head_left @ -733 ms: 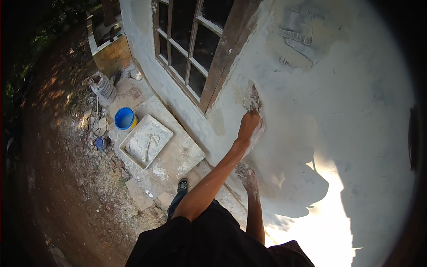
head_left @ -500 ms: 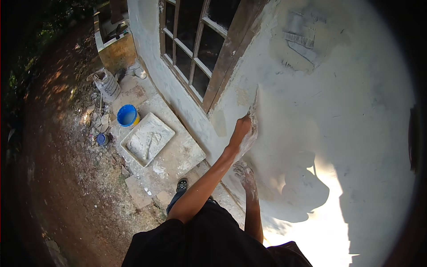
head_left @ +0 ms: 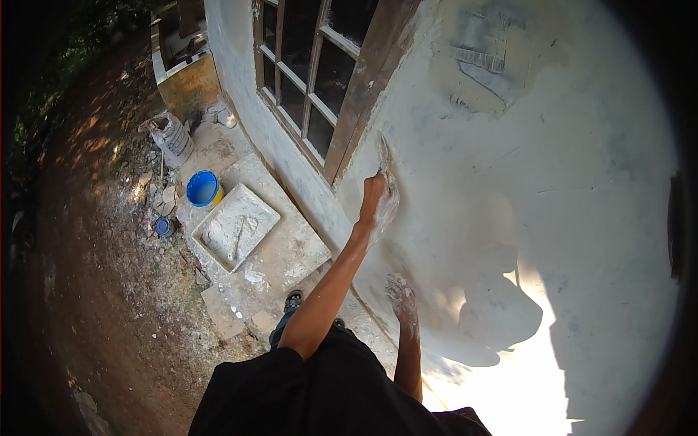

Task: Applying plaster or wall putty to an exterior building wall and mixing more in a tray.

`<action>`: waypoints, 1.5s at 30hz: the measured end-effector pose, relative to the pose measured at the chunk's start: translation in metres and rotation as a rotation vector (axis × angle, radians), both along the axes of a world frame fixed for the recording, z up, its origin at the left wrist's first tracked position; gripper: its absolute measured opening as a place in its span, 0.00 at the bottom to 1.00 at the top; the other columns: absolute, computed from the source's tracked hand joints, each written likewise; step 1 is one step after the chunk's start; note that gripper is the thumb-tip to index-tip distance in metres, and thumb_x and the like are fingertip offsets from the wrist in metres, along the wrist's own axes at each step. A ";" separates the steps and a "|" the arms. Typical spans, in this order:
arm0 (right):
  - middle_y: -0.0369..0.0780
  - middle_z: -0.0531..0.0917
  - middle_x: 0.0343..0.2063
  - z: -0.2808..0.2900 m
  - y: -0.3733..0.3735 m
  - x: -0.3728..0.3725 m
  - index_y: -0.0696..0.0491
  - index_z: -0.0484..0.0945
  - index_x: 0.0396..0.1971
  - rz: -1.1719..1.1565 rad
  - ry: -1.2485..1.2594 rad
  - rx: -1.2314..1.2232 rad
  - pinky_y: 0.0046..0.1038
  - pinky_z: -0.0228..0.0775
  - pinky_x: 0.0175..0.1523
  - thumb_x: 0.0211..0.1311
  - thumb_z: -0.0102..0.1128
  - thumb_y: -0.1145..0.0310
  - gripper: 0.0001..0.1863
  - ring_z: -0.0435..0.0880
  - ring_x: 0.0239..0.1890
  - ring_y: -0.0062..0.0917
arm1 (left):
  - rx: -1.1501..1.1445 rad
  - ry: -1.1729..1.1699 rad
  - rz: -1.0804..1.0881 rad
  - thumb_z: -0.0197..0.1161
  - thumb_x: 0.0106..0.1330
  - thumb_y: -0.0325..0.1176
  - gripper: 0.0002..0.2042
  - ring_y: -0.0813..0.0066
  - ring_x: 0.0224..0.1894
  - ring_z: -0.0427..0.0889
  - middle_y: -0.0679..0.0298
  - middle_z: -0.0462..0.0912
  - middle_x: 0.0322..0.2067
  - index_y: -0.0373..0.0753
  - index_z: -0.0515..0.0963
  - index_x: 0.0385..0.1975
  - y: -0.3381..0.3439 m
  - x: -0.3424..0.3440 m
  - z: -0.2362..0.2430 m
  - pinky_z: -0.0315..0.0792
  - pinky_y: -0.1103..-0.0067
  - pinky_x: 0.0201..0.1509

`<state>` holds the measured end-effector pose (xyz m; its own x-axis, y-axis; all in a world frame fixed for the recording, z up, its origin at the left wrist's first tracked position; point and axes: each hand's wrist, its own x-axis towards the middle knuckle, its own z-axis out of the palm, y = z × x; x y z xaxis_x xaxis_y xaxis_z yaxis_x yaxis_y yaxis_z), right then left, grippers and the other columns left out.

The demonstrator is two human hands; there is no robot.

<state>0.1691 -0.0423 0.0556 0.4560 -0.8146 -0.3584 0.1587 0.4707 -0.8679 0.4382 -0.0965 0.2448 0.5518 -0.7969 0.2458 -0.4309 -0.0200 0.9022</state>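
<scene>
My left hand, coated with white paste, is closed round a putty knife. The knife's paste-smeared blade is seen nearly edge-on, pointing up along the pale plastered wall, just right of the wooden window frame. Its handle is hidden in my grip. Lower down, my right hand holds nothing. Its whitened fingers are spread close to the wall; whether they touch it I cannot tell.
On a paved ledge to the left lies a white tray with paste and a stick-like tool. Beside it stand a blue-rimmed bucket, a small blue can and an opened sack. Rough patches mark the upper wall.
My left hand and the putty knife have moved left and slightly up, nearer the window frame. My right hand has lowered a little, and its fingers now show spread.
</scene>
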 end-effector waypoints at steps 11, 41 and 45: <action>0.42 0.75 0.48 0.005 -0.001 0.007 0.56 0.67 0.51 0.048 -0.032 0.019 0.28 0.69 0.43 0.58 0.52 0.51 0.27 0.76 0.42 0.26 | -0.303 0.013 -0.080 0.47 0.50 0.16 0.03 0.66 0.16 0.72 0.53 0.70 0.13 0.25 0.69 0.22 0.044 -0.020 0.028 0.64 0.74 0.20; 0.40 0.79 0.41 0.020 0.021 0.021 0.57 0.72 0.46 -0.027 0.002 -0.045 0.23 0.69 0.38 0.56 0.55 0.49 0.27 0.78 0.35 0.23 | -0.316 0.413 0.171 0.47 0.62 0.25 0.08 0.79 0.15 0.60 0.67 0.62 0.13 0.28 0.69 0.23 0.004 0.030 -0.013 0.58 0.78 0.17; 0.42 0.79 0.41 0.018 0.025 0.015 0.58 0.70 0.47 -0.027 -0.039 -0.030 0.24 0.69 0.37 0.52 0.58 0.46 0.32 0.78 0.35 0.24 | -0.091 0.098 0.139 0.49 0.54 0.20 0.06 0.68 0.21 0.75 0.57 0.70 0.15 0.31 0.67 0.17 -0.015 0.003 -0.023 0.65 0.74 0.25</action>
